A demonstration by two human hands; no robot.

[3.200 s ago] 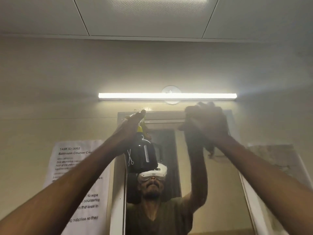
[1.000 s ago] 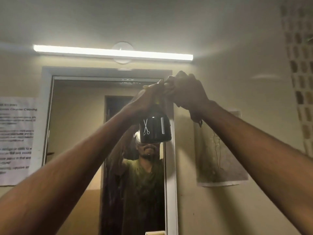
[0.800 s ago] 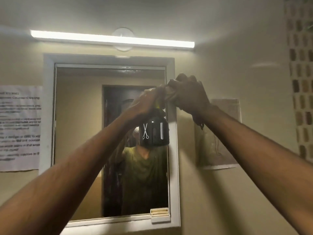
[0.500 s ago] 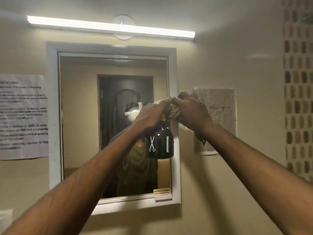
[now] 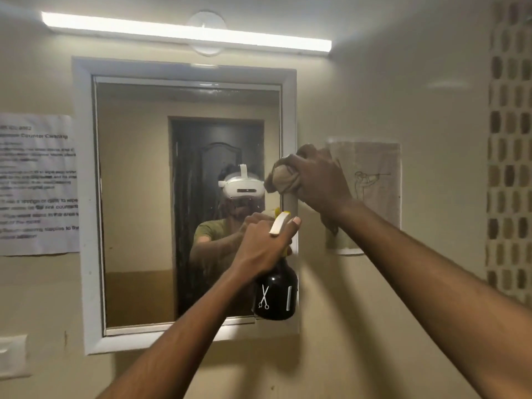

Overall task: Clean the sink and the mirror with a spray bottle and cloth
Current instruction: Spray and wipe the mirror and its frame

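Note:
A mirror (image 5: 138, 197) in a white frame hangs on the beige wall ahead. My left hand (image 5: 263, 244) grips the neck of a black spray bottle (image 5: 275, 295) with a white scissors mark and a cream trigger, in front of the mirror's lower right corner. My right hand (image 5: 316, 180) is closed around a bunched brown cloth (image 5: 280, 177) and presses it at the mirror's right edge, above the bottle. The sink is out of view.
A long tube light (image 5: 184, 31) glows above the mirror. A printed task sheet (image 5: 37, 182) is taped left of the frame, a drawing on paper (image 5: 371, 180) to its right. A perforated block wall (image 5: 509, 156) stands far right.
The view has tilted down from the ceiling to the whole mirror. My hands, joined near the top right corner, have separated: the bottle dropped lower, the cloth hand stays at the right edge.

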